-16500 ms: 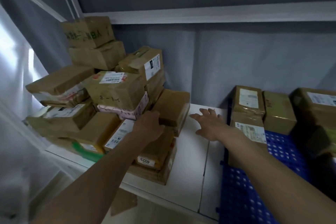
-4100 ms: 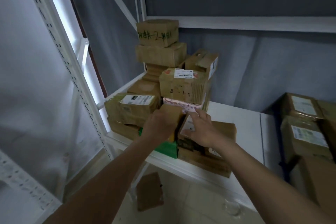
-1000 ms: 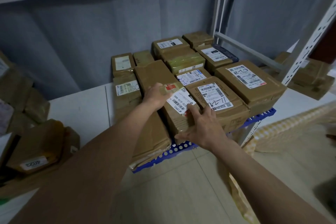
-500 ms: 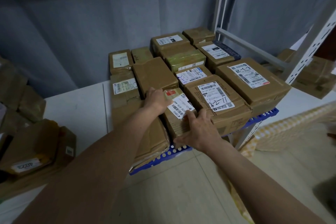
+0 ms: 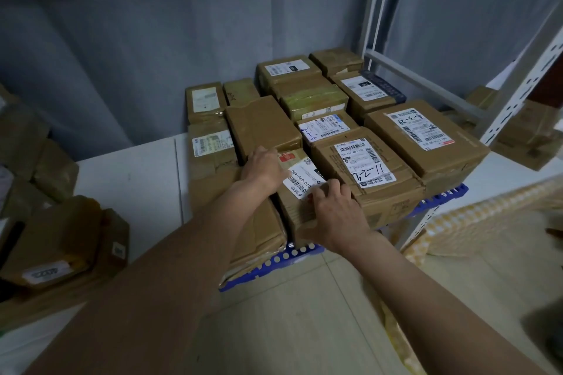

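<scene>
A narrow cardboard parcel (image 5: 300, 179) with a white shipping label and a red sticker sits in a gap between other parcels on a blue perforated tray (image 5: 274, 262). My left hand (image 5: 263, 166) grips its far left end, fingers curled over the top edge. My right hand (image 5: 332, 210) holds its near right end, fingers over the label and thumb on the front face. A large labelled box (image 5: 362, 173) stands directly to its right, and a flat brown parcel (image 5: 240, 216) lies to its left.
Several more labelled boxes fill the tray back to the grey curtain. A white shelf surface (image 5: 134, 186) lies to the left, with loose brown parcels (image 5: 61, 240) at its left end. White rack uprights (image 5: 524, 94) stand on the right. Tiled floor shows below.
The narrow parcel was carried from the left pile to the tray; over the last second both hands have pushed it down and back into the gap, and the view moved slightly closer.
</scene>
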Demonstrator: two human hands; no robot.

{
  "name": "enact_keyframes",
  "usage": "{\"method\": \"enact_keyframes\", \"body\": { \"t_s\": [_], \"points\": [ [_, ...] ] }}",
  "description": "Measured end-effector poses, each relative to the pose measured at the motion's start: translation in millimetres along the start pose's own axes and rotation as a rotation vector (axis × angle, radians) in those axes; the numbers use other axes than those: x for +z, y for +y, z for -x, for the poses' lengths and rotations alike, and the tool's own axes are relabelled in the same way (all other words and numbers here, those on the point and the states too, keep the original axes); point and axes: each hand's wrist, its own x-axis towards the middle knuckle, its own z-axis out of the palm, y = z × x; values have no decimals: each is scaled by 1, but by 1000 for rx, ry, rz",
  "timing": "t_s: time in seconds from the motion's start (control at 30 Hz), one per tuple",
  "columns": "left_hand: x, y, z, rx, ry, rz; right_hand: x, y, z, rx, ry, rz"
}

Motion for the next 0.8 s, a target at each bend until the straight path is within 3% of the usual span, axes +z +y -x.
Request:
{"method": "enact_keyframes", "body": {
  "t_s": [0.33,0.8],
  "points": [
    [-58,-45,43,50,136,0,-33,-49,0,-144,134,61],
    [-156,-203,163,-241,314,-104,-39,-209,-5,-443,36,83]
  ]
}}
